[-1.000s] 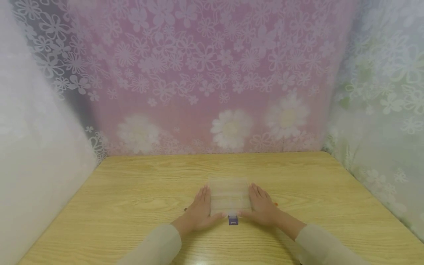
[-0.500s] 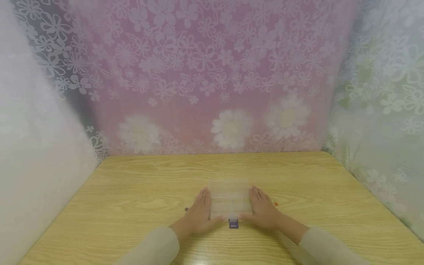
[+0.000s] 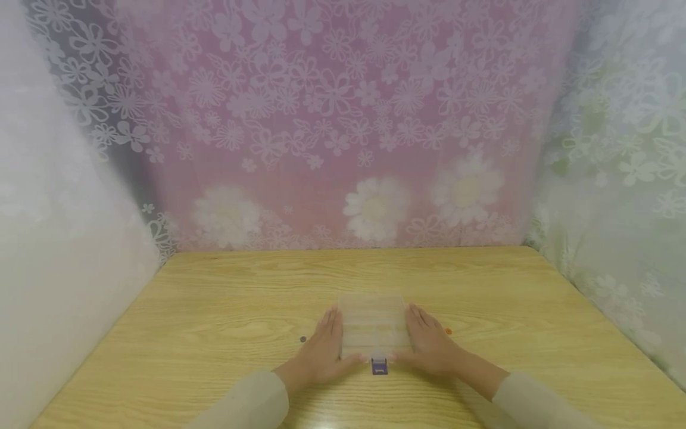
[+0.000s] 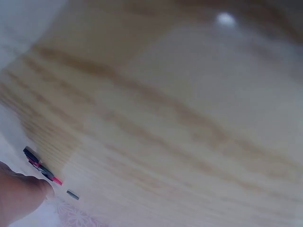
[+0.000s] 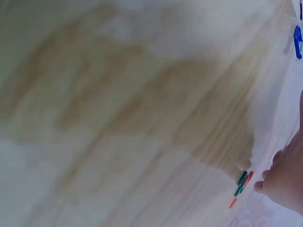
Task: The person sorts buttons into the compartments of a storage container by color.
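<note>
head view: a clear plastic box (image 3: 374,325) sits on the wood-grain table (image 3: 241,328), between left hand (image 3: 323,351) and right hand (image 3: 430,348), fingers straight against its sides, unclenched. left wrist view: dark-and-red objects (image 4: 43,169), unidentifiable, near a thumb. right wrist view: an orange piece (image 5: 233,203) near fingers.

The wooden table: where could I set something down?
Bare patches: left of the small dark piece, right of the small orange piece, and behind the clear box up to the pink backdrop. The middle is crowded: the left hand and right hand flank the clear box, with a purple tab at its near edge.
</note>
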`<state>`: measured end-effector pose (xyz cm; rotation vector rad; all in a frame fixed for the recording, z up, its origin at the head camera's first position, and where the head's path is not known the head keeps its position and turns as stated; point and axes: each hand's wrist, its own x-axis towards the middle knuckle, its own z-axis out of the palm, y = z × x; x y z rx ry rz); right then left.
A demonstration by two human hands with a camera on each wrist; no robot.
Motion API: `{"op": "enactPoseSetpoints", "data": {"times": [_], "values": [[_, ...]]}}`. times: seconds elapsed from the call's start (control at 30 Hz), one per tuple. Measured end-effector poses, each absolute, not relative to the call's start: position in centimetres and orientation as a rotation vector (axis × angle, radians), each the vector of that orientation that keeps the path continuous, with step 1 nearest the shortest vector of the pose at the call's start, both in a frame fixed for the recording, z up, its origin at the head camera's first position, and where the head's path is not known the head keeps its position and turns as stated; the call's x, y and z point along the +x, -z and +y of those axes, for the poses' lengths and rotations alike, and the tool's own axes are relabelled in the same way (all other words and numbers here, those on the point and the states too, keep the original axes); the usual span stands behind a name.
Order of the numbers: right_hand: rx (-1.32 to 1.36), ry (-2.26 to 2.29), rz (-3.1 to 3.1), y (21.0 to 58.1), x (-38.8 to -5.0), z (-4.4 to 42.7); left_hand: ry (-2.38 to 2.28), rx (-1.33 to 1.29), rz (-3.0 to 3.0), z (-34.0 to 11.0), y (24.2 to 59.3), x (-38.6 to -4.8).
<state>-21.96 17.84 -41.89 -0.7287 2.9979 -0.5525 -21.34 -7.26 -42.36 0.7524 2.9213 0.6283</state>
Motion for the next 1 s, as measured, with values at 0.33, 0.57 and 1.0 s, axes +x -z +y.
{"op": "enactPoseSetpoints", "data": {"times": [0.33,0.57,1.0], "values": [[-0.834,0.516,3.009,42.2,-22.2,18.5,-0.607,0.769,2.928,-7.2,42.6,-21.3],[-0.815,0.541,3.005,42.2,-22.2,18.7,-0.591,0.774,2.937,-7.2,42.4,-21.3],[-0.812,0.472,3.015,41.9,-21.9,18.5,-0.588,0.759,2.899,-7.7,41.5,-21.3]]}}
